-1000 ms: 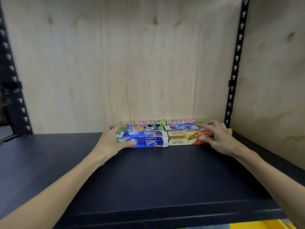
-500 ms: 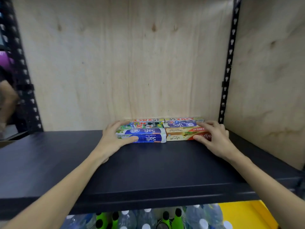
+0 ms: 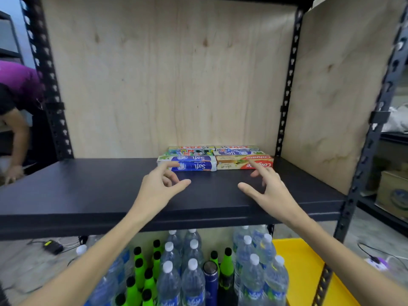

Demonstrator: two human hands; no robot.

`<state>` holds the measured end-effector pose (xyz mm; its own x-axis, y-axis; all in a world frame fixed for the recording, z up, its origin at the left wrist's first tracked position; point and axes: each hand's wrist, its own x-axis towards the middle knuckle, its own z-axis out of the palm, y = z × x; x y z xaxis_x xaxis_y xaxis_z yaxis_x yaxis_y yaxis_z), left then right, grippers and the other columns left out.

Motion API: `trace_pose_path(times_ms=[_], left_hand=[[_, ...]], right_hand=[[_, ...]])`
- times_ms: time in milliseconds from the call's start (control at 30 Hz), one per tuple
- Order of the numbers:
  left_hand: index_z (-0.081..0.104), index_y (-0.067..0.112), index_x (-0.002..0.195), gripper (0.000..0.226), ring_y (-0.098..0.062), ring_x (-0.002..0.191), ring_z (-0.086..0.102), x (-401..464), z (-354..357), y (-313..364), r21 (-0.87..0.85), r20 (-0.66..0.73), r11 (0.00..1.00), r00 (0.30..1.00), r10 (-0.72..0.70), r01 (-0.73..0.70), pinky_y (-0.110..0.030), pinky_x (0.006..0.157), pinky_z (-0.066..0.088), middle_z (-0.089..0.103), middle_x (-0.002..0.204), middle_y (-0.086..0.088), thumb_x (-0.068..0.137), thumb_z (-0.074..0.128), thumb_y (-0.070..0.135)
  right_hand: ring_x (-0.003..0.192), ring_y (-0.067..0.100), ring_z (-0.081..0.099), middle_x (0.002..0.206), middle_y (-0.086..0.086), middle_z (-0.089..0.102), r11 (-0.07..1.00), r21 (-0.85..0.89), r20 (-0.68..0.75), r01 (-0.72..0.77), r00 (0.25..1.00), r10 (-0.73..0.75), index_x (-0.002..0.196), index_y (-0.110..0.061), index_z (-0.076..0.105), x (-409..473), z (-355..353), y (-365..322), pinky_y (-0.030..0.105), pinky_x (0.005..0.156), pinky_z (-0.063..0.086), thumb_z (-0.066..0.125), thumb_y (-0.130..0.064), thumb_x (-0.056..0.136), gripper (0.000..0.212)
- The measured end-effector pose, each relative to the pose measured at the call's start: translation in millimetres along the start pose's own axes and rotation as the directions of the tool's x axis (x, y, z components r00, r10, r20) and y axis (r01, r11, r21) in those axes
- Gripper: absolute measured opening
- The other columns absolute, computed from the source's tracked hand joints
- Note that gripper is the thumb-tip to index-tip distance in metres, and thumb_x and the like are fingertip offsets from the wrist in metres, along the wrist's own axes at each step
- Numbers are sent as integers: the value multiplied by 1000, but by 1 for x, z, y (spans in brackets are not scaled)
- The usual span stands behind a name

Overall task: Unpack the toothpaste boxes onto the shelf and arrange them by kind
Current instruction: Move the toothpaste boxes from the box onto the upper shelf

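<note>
Toothpaste boxes lie in neat rows at the back middle of the dark shelf (image 3: 88, 186). Two blue Safi boxes (image 3: 194, 163) sit front left, and red and beige Colgate boxes (image 3: 242, 162) sit front right. Behind them lie green boxes (image 3: 189, 152), another Safi box (image 3: 234, 152) and a colourful row (image 3: 212, 148) against the plywood back. My left hand (image 3: 161, 184) hovers above the shelf in front of the Safi boxes, fingers loosely spread, holding nothing. My right hand (image 3: 267, 188) hovers in front of the Colgate boxes, also empty, fingers spread.
Plywood panels (image 3: 172, 80) close the back and right side. Black perforated posts (image 3: 287, 80) frame the shelf. Below stand several water bottles (image 3: 192, 272) and green bottles (image 3: 141, 274). A yellow bin (image 3: 300, 270) is lower right. Another person (image 3: 15, 111) bends at the left.
Both hands have let go of the boxes and pulled back toward the shelf's front edge. The view has drawn back and down, showing the bottles below.
</note>
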<state>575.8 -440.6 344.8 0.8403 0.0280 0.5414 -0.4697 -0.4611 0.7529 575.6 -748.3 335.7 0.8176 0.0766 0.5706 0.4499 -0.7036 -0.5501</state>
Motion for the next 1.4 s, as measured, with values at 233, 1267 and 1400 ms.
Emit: trace_pose_path(times_ms=[233,1267,1400], left_hand=[[68,34,115,37,-16,87,56,-97,16,8,130,-171,962,951,259,-239,-37,88,45,61,85,9,82,83,24],[24,3,156,99,-41,136,35,-475,63,-334,603,6,436,542,-840,668,-48,113,28,36,147,-26,85,71,54],[18,5,158,94,-40,142,23,-485,76,-339,703,-19,391,565,-825,594,-51,119,23,21,157,-22,91,64,53]], right_hand=[[108,-2,45,114,-15,47,989,145,-93,40,995,-27,148,-36,45,-83,27,-28,18,91,40,62,-59,85,69],[119,31,56,133,11,60,704,-322,485,-633,528,697,155,-26,24,-475,340,114,49,98,50,73,-66,76,102],[120,32,54,133,14,60,699,-358,450,-620,541,710,156,-23,24,-475,348,118,53,99,49,80,-57,74,104]])
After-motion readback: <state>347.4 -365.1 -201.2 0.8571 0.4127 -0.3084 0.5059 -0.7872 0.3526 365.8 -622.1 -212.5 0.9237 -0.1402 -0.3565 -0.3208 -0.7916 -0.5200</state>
